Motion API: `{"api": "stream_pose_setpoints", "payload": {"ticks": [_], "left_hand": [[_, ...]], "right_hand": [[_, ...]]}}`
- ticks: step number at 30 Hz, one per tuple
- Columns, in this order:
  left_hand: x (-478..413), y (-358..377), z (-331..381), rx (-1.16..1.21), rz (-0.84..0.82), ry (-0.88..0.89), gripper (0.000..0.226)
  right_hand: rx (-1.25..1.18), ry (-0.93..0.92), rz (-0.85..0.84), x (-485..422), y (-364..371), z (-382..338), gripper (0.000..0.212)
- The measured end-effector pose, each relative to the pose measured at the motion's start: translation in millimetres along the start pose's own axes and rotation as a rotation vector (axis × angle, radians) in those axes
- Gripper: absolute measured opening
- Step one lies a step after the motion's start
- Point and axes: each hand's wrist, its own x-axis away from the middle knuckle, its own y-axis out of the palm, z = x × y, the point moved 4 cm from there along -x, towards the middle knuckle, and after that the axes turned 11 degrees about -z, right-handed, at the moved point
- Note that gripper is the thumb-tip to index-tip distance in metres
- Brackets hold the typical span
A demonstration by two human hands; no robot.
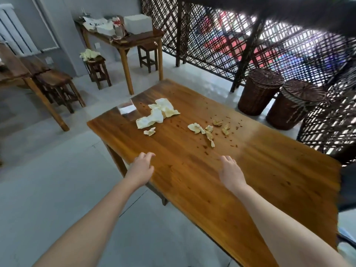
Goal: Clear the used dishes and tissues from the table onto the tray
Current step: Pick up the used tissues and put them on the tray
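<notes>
A long wooden table [260,170] runs away from me. A big pile of crumpled white tissues [157,112] lies near its far left end, with one small scrap [149,131] beside it. Several smaller stained tissue bits [208,130] and dark crumbs are scattered in the middle. My left hand [141,169] hovers at the table's left edge, fingers loosely curled, holding nothing. My right hand [231,172] is stretched out above the tabletop, fingers relaxed, empty. Both hands are short of the tissues. No tray or dishes are in sight.
Two lidded wicker baskets [277,93] stand on the floor right of the table, against a lattice screen [221,39]. A side table [131,37] with white boxes, stools [98,70] and a bench [55,83] stand at the back left. Grey floor lies to the left.
</notes>
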Motion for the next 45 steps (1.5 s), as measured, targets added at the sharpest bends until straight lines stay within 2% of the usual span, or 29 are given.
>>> {"api": "stream_pose_setpoints", "payload": {"ticks": [10,22,32,39,41,45], "left_hand": [[-122.4,0.3,23.1,-0.090,-0.109,0.157,0.047],[-251.6,-8.2,48.2,-0.153,-0.161,0.181,0.048],[-319.0,-9.6,50.5,-0.143,-0.185,0.269,0.046],[-356.5,-12.8,55.5,-0.122,-0.257,0.343,0.045],[-367.3,-13.4,57.6,-0.107,-0.269,0.361,0.044],[-383.2,-11.2,61.7,-0.088,-0.290,0.387,0.043]], "right_hand": [[-0.070,0.171,0.035,-86.1,-4.4,39.0,0.048],[-0.167,0.189,-0.128,-225.2,13.9,32.2,0.057],[-0.030,0.259,-0.174,-284.8,26.4,34.8,0.060],[0.130,0.331,-0.368,-315.4,38.4,31.8,0.085],[0.124,0.360,-0.385,-324.3,40.5,30.1,0.084],[0.110,0.395,-0.401,-335.9,42.5,29.3,0.068]]}}
